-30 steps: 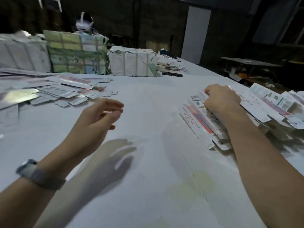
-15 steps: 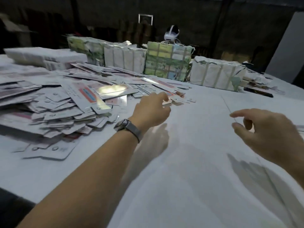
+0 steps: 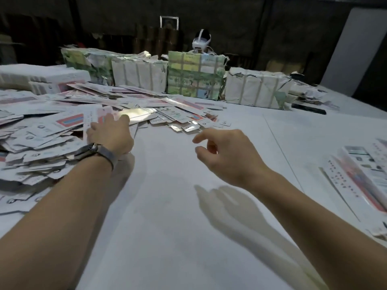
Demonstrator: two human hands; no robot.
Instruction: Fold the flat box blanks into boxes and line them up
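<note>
While over blanks [image 3: 41, 130] — left hand [image 3: 109, 132]

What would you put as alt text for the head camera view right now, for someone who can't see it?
A person's left hand reaches with straight fingers onto a loose pile of flat box blanks on a white table, while the empty right hand hovers loosely curled above the table. Wrapped bundles stand along the far edge, and folded boxes lie at the right.
</note>
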